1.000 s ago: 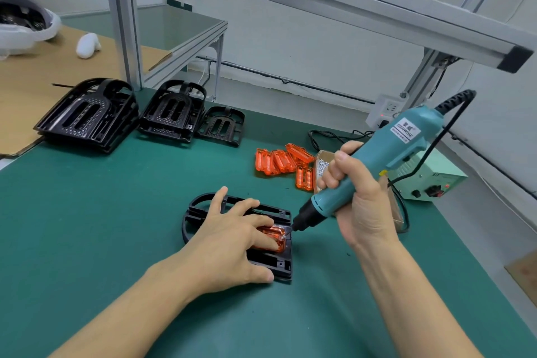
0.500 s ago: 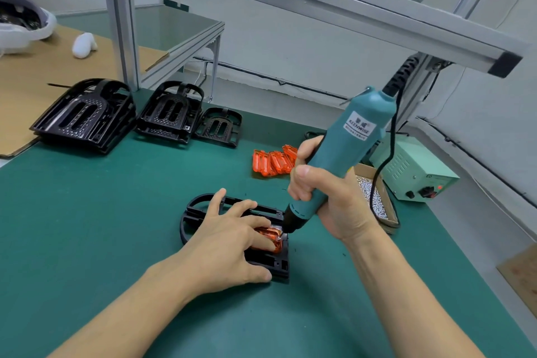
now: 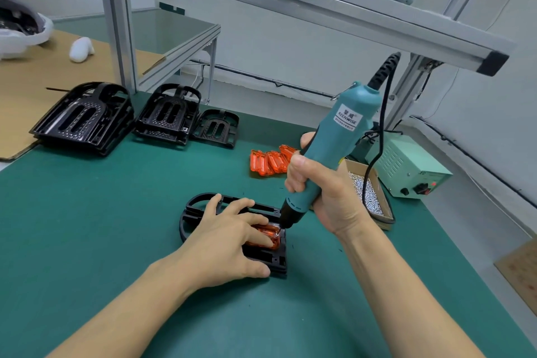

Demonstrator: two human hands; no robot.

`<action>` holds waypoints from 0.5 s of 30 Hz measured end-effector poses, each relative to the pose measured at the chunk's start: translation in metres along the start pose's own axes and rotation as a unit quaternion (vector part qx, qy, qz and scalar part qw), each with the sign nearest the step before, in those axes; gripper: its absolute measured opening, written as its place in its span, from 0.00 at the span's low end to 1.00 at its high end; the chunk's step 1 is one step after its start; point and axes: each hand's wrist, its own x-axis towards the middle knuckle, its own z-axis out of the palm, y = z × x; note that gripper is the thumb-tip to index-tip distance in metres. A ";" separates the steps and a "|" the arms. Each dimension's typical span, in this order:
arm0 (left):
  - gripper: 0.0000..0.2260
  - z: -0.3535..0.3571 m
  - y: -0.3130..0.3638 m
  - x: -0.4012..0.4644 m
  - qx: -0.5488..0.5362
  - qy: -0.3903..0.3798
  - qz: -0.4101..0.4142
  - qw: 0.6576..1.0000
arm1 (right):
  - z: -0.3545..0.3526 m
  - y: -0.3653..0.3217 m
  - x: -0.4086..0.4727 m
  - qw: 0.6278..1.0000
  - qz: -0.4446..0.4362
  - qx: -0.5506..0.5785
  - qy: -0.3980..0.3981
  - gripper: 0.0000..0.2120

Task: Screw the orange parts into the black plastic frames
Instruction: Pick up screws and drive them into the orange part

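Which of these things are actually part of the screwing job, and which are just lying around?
In use: black frame, orange part under the left hand, electric screwdriver in the right hand, box of screws, spare orange parts, stacked frames.

Lying about: white object, cardboard sheet.

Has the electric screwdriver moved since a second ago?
Yes. The electric screwdriver has swung more upright, its tip now down at the orange part in the black frame, which the left hand steadies.

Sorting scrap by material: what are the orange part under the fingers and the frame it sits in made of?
Orange part: seemingly translucent plastic, glossy, with light glinting through it. Black frame: opaque moulded plastic, semi-matt, with ribbed edges.
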 end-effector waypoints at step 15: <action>0.21 0.001 -0.001 0.001 -0.014 0.004 -0.001 1.000 | -0.002 0.002 0.007 0.997 0.034 0.008 -0.068 0.10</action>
